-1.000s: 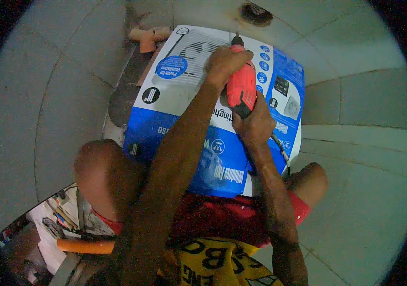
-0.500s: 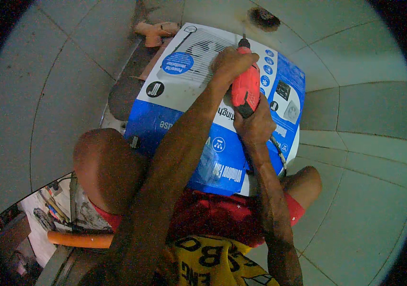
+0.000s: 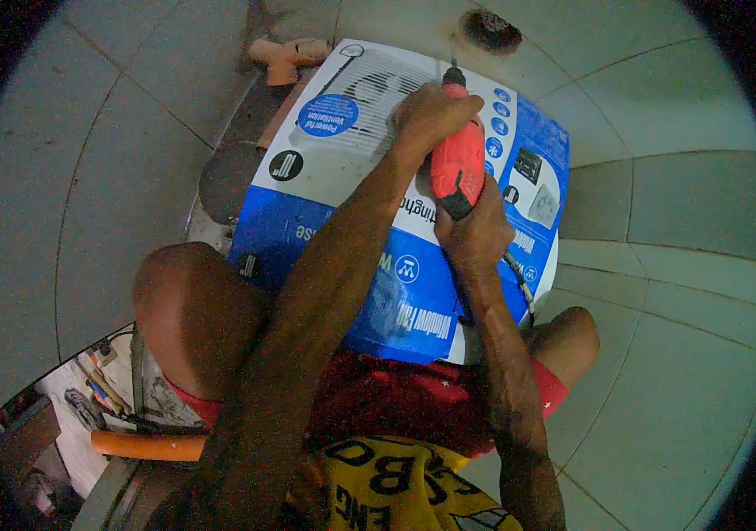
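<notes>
A red power drill [image 3: 459, 159] points away from me, its black chuck and thin bit aimed at the tiled wall just below a dark round hole [image 3: 491, 32]. Wrapped over the front of the drill's body is my left hand [image 3: 435, 115], closed. My right hand [image 3: 477, 232] grips the drill at its rear, fingers closed round the handle, which it mostly hides. Under both arms lies a flat piece of blue and white printed cardboard [image 3: 351, 190]. Whether the bit tip touches the wall I cannot tell.
Orange pipe fittings [image 3: 285, 60] lie beyond the cardboard's far left corner. A dark cord [image 3: 520, 274] runs from near my right hand over the cardboard. An orange pipe [image 3: 148, 445] and several tools [image 3: 104, 389] are at lower left. Tiled walls [image 3: 688, 203] rise close around me.
Both hands keep their hold on the drill, which stays almost in place. The view has shifted very slightly.
</notes>
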### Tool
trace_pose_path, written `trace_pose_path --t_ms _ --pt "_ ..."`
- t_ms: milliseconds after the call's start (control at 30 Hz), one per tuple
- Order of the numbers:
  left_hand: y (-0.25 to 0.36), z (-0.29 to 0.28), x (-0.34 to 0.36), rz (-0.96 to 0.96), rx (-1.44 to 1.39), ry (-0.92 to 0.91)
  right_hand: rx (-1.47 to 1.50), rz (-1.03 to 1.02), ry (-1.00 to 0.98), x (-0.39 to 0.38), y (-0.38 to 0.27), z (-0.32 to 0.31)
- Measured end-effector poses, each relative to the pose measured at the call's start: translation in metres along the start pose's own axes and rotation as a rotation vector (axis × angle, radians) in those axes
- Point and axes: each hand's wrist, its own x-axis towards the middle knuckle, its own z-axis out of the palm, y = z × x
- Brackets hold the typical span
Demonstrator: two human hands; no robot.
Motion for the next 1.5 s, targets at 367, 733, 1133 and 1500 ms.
trace_pose_path --t_ms 367,733,1133,1500 --pt "0.003 0.002 0.001 -0.044 0.032 -0.003 0.017 0.044 -0.107 -0.004 0.008 0.002" --pt "-0.003 0.000 0.004 -0.037 0.036 0.031 0.039 0.027 -0.029 0.001 -0.003 0.001" --pt "-0.006 0.002 0.005 -0.011 0.049 0.045 0.027 -0.011 0.012 -0.002 0.002 0.004" --pt "-0.012 0.005 0.010 0.020 0.046 0.060 0.033 -0.014 0.014 -0.002 0.000 0.004"
